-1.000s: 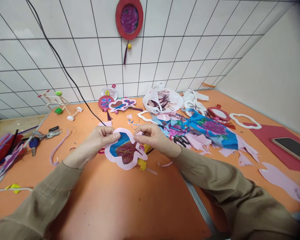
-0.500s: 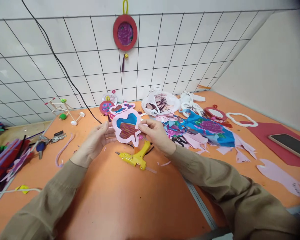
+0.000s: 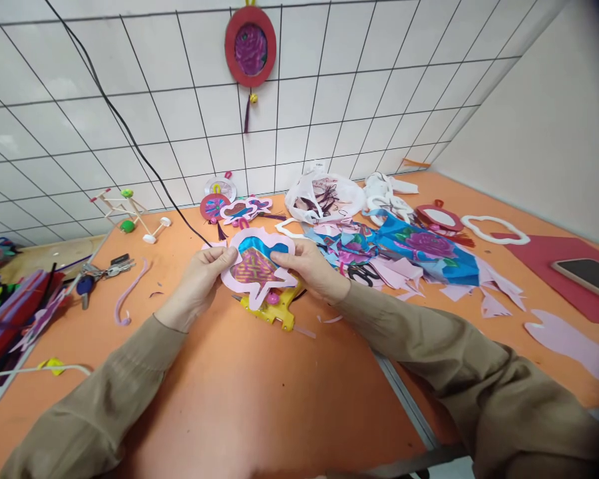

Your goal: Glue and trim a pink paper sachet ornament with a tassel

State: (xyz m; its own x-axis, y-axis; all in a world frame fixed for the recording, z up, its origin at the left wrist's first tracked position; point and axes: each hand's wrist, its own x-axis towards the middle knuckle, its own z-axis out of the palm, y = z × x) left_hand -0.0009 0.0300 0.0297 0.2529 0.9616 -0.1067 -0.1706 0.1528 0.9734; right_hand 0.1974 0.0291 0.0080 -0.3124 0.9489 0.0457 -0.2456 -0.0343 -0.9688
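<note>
Between my hands is a pink-framed ornament (image 3: 253,266) with a wavy outline, its middle filled with blue and patterned reddish fabric. My left hand (image 3: 202,279) pinches its left edge, thumb in front. On the right edge my right hand (image 3: 317,266) grips it, the thumb lying over the blue fabric. A small pink bell (image 3: 272,299) shows at the ornament's lower edge. Behind and below it, partly covered, a yellow hot glue gun (image 3: 274,316) lies on the orange table with a clear glue stick poking out of its back.
Fabric and paper scraps (image 3: 419,253) spread to the right, beside a plastic bag (image 3: 324,196) of dark tassels. Keys (image 3: 86,286) and pipe cleaners (image 3: 10,313) lie left. A phone (image 3: 589,283) sits far right. A round red ornament (image 3: 250,48) hangs on the tiled wall.
My left hand has closed on the ornament's left edge. The ornament has come a little lower and turned more squarely to me, now covering part of the glue gun. The view has tilted down slightly.
</note>
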